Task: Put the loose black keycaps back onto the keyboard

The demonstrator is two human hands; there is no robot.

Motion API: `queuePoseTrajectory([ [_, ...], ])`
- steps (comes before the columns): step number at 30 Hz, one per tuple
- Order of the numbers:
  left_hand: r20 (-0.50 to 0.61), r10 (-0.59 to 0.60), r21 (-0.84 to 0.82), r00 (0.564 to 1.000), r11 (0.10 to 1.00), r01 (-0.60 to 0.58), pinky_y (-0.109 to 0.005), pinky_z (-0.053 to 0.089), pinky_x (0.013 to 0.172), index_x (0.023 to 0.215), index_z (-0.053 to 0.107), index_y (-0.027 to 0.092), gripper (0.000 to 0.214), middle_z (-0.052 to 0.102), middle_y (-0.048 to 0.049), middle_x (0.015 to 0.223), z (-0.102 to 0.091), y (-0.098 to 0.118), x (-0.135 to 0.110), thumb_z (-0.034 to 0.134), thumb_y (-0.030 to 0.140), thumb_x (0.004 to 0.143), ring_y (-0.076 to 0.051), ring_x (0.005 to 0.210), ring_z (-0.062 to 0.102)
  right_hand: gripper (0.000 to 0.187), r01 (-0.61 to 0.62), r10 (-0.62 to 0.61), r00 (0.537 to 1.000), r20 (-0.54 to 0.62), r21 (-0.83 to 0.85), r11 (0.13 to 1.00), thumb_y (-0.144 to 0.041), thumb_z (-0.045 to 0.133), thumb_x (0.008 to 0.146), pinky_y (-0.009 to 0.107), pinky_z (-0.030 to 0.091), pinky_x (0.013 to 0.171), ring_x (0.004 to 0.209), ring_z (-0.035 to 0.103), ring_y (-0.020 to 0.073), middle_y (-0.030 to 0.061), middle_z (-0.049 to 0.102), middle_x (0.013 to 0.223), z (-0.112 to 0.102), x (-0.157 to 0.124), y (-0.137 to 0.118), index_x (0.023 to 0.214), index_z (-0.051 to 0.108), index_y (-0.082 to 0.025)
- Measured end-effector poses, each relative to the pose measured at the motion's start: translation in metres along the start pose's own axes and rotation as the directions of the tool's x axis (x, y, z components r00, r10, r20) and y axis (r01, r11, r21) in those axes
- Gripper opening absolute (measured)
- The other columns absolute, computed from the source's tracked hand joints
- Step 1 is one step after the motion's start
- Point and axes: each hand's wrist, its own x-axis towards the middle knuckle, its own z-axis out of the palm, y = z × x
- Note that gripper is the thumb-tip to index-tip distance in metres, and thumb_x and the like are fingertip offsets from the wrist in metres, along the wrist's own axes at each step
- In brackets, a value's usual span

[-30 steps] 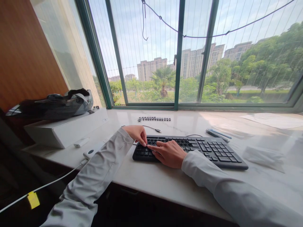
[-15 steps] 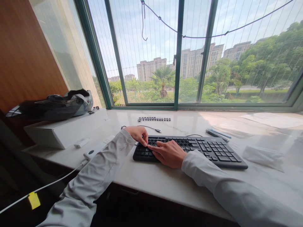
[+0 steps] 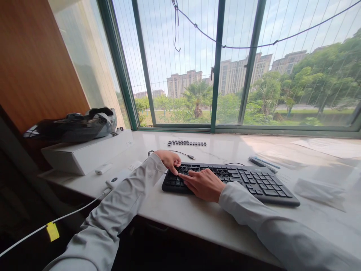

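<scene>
Black full-size keyboard [image 3: 238, 177] lies flat on the white marble-patterned countertop [image 3: 194, 210], right end set a little nearer the person than the left. Uncovered key sockets [image 3: 222, 172] show across part of its letter block; number pad [image 3: 270, 183] at its right end carries keycaps.

Both hands are over the keyboard's left part. Left hand [image 3: 169, 160] comes in at its back left corner, fingers curled, thumb angled down to the keys. Right hand [image 3: 207, 185] lies across the letter block, half spread, index finger stretched to the left thumb tip, the two about touching. Cannot tell whether either has hold of anything; the meeting point is too small to read.

Countertop's front edge runs near the keyboard's front side, a strip of counter between; right sleeve [image 3: 254, 214] crosses that strip. Behind the keyboard, a deeper stretch: USB cable [image 3: 182, 153] near its left part, then two rows of loose keycaps [image 3: 187, 143], then window frame [image 3: 214, 130].

Left of the keyboard: left sleeve [image 3: 124, 203], a white device [image 3: 115, 180] just beside it, farther out a white box [image 3: 93, 154]. Right of the keyboard: crumpled clear plastic bag [image 3: 320, 192], near its end; paper sheet [image 3: 332, 146] well apart, toward the window
</scene>
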Motion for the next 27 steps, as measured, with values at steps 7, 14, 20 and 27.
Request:
queuePoseTrajectory([
  [7, 0.007, 0.019, -0.048, 1.000, 0.999, -0.018, -0.021, 0.031, 0.044, 0.072, 0.046, 0.018, 0.057, 0.041, 0.0077, 0.060, 0.001, -0.004, 0.006, 0.083, 0.047, 0.039, -0.006, 0.047, 0.038, 0.042, -0.011, 0.011, 1.000, 0.004, 0.004, 1.000, -0.035, 0.020, 0.096, 0.027, 0.029, 0.057, 0.069, 0.059, 0.0146, 0.0070, 0.063, 0.091, -0.002, 0.001, -0.003, 0.127, 0.048, -0.026],
  [14, -0.167, 0.077, -0.208, 0.983, 0.972, -0.111, -0.018, 0.031, 0.044, 0.087, 0.056, 0.016, 0.049, 0.043, 0.0051, 0.063, -0.007, -0.035, -0.006, 0.074, 0.052, 0.057, -0.006, 0.049, 0.040, 0.046, -0.027, 0.027, 1.000, -0.003, 0.023, 0.999, -0.041, 0.018, 0.096, 0.027, 0.027, 0.056, 0.069, 0.059, 0.0144, 0.0063, 0.061, 0.098, -0.003, -0.001, -0.001, 0.136, 0.037, -0.032],
  [20, -0.771, -0.281, -0.108, 0.572, 0.942, 0.317, -0.021, 0.040, 0.064, 0.095, 0.062, 0.017, 0.032, 0.061, -0.0039, 0.081, -0.012, -0.071, 0.008, 0.061, 0.041, 0.073, -0.014, 0.074, 0.056, 0.048, -0.036, 0.037, 0.999, -0.009, 0.037, 0.999, -0.053, 0.019, 0.093, 0.027, 0.031, 0.057, 0.070, 0.058, 0.0142, 0.0055, 0.056, 0.106, -0.002, 0.000, -0.001, 0.132, 0.042, -0.036],
  [27, -0.825, -0.400, -0.149, 0.400, 0.835, 0.529, -0.031, 0.042, 0.079, 0.101, 0.063, 0.026, 0.037, 0.065, -0.0065, 0.102, -0.008, -0.090, 0.023, 0.052, 0.050, 0.076, -0.024, 0.098, 0.057, 0.050, -0.065, 0.066, 0.998, -0.016, 0.071, 0.995, -0.054, 0.020, 0.092, 0.029, 0.037, 0.063, 0.073, 0.059, 0.0156, 0.0066, 0.057, 0.105, -0.004, -0.002, -0.004, 0.129, 0.045, -0.031],
])
